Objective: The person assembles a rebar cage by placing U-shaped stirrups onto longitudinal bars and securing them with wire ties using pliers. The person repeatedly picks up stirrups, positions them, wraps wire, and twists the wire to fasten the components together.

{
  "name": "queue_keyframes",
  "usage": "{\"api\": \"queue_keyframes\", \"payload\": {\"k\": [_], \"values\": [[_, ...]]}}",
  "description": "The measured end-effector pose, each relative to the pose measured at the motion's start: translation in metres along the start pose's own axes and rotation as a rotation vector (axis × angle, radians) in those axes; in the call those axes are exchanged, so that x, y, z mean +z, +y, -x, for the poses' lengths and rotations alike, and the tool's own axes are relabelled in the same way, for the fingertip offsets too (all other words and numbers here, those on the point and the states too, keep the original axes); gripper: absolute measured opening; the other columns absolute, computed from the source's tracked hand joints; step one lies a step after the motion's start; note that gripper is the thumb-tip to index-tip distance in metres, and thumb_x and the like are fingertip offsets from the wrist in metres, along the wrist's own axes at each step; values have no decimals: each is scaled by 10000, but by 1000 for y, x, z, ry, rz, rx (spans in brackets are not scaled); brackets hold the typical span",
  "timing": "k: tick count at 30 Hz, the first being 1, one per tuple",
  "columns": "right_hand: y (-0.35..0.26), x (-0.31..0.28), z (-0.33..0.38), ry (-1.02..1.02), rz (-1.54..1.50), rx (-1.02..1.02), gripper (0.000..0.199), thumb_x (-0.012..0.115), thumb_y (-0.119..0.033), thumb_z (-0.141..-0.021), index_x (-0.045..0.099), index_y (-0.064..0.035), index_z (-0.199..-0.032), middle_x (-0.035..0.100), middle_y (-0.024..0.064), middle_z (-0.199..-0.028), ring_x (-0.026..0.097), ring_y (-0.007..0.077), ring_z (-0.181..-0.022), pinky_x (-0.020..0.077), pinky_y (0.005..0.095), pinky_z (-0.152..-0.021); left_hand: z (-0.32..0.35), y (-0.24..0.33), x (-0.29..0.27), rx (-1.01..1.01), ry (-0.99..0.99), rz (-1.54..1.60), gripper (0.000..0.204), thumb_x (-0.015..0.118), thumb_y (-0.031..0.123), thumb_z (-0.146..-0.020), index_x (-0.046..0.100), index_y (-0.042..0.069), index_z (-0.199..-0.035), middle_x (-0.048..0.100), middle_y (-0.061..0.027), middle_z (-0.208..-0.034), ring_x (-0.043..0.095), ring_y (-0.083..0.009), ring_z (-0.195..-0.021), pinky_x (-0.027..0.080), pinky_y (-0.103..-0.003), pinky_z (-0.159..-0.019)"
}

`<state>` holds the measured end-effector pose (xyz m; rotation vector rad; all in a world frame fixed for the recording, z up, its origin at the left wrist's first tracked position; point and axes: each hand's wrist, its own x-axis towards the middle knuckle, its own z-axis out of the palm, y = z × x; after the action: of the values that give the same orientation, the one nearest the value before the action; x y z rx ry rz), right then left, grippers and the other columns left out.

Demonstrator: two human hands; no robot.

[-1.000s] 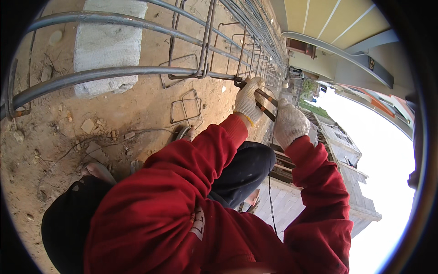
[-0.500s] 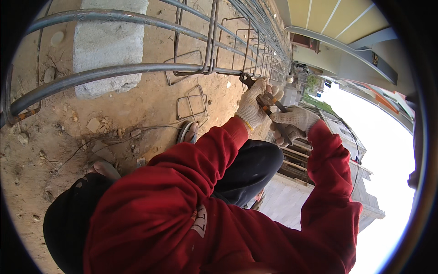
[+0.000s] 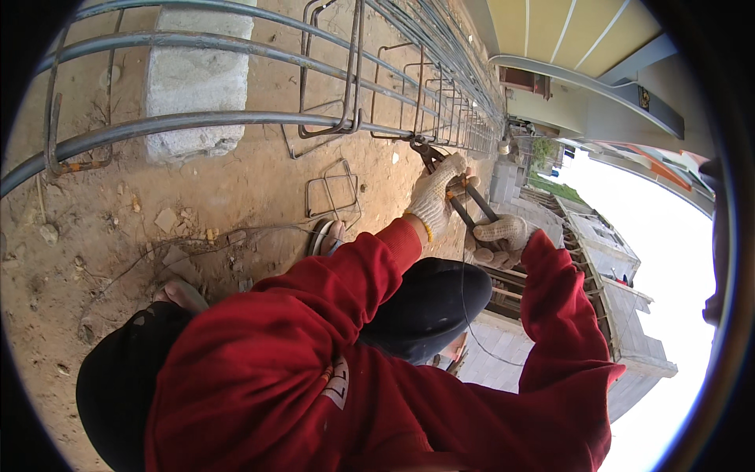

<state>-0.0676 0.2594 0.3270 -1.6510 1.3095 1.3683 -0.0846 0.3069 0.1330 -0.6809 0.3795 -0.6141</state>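
My left hand [image 3: 432, 197], in a white knit glove, is closed around a pair of pincers [image 3: 483, 206] just behind the jaws. My right hand [image 3: 503, 236], gloved alike, wraps round the handle ends. The dark jaws meet the lower long steel bar [image 3: 267, 118] beside a bent stirrup [image 3: 423, 94]; whether they grip wire there is too small to tell. A thin wire [image 3: 465, 303] hangs in a loop below the hands, and I cannot make out where it starts.
Long bars and several stirrups form a cage running away from me. Under it sits a pale concrete block [image 3: 197, 79]. Loose bent stirrups [image 3: 332, 193] lie on the sandy ground [image 3: 118, 228] near my sandalled foot [image 3: 324, 236]. Block walls [image 3: 491, 350] rise at right.
My right hand has moved slightly down and left with the handle ends, and the pincers show more of their length. The thin wire has swung from the far right to below the hands.
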Motion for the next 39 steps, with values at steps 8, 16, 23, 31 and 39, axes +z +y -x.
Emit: {"api": "queue_keyframes", "payload": {"k": [8,16,23,31,39], "values": [[42,46,-21,1116,1243,-760,347,730,-309,-875,659,-23,-1059,659,137,-712,670,299,-640,550,404,-596,-10,-17,6,57,65,123,175,714,138,-916,603,86,-1042,577,-22,-838,606,-177,-734,593,-386,-737],[33,6,-40,121,157,-193,337,616,-334,-971,661,-5,-1033,689,98,-741,647,168,-539,494,274,-417,7,-22,-19,72,389,-331,713,888,426,-693,410,147,-1142,553,-26,-898,534,-133,-782,425,-348,-670],[63,-4,-86,449,790,-325,251,599,-276,-957,655,-53,-1057,688,128,-773,680,270,-650,554,374,-585,13,-24,-65,213,406,-362,921,880,390,-716,352,87,-1408,565,-40,-902,549,-122,-713,456,-285,-608],[26,-51,-161,841,1707,-960,508,739,-304,-817,550,-58,-1219,612,160,-1051,601,364,-1005,502,454,-859,11,30,-122,259,113,-486,630,668,177,-941,395,251,-1504,611,-67,-1242,629,-192,-1039,535,-377,-831],[4,-18,-289,70,1121,-1236,600,740,-307,-832,543,-19,-1320,628,219,-1201,619,381,-1085,494,402,-929,53,143,-106,198,175,-1243,567,662,70,-899,458,-3,-1424,592,-128,-1318,614,-201,-1114,513,-316,-920]]}}
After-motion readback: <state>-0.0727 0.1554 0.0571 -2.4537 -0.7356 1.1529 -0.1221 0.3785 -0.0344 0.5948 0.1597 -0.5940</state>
